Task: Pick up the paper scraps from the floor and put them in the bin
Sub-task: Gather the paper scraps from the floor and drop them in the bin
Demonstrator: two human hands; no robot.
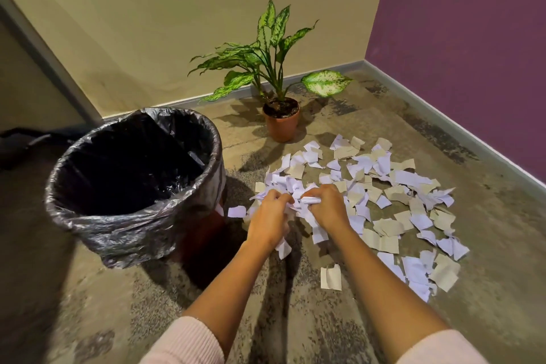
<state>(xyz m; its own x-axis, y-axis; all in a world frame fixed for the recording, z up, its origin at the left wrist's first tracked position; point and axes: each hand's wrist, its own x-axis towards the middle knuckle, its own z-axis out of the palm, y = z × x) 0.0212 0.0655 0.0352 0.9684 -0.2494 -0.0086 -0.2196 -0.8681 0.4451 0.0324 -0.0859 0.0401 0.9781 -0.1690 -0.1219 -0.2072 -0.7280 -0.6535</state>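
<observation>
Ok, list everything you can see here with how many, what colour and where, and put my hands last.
bin: one, lined with a black bag, on the floor at left.
paper scraps: many, white and beige, scattered on the floor right of the bin.
potted plant: one, green speckled leaves in a terracotta pot, by the back wall.
floor: mottled grey-brown.
walls: beige at the back, purple at right.
dark object: one, far left edge; cannot tell what it is.
left hand: closed on white scraps, next to the bin.
right hand: closed on white scraps, beside the left.
</observation>
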